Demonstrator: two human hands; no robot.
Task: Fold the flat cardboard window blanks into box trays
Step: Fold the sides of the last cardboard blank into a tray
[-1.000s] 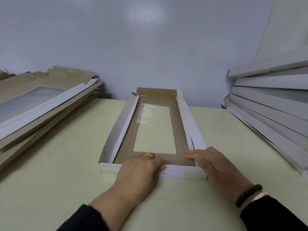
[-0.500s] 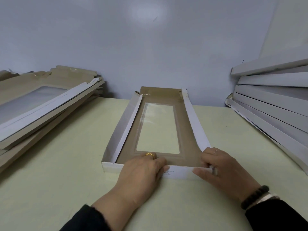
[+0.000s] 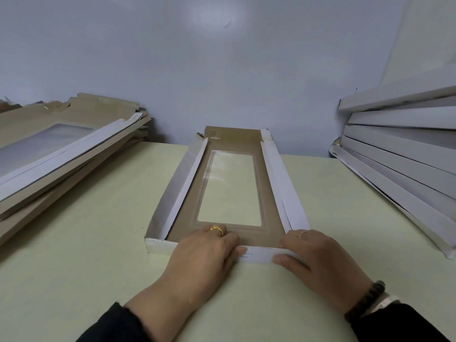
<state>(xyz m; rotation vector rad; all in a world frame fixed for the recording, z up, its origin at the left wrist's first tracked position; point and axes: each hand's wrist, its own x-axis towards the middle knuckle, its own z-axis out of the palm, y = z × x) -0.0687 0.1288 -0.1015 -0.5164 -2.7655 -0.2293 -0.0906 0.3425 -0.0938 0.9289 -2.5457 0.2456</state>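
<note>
The right hand [image 3: 320,257] has slid from the tray's [image 3: 232,183] inside corner to its near right corner, and the right side wall, flared outward a moment ago, now leans in over the brown floor again. To me that says the near end wall is being locked up; the far end flap lies unfolded, so this tray looks roughly half formed.

The left hand [image 3: 204,257] lies over the middle of the near wall, its fingers curled over the rim and pressing the floor just short of the window. The right hand pinches the corner, thumb on the white outer face, fingers hooked inside.

The tray lies on the table [image 3: 74,255], lengthwise away from the person, with the blanks [image 3: 56,149] stacked well to its left and the finished trays [image 3: 404,154] piled to its right.
</note>
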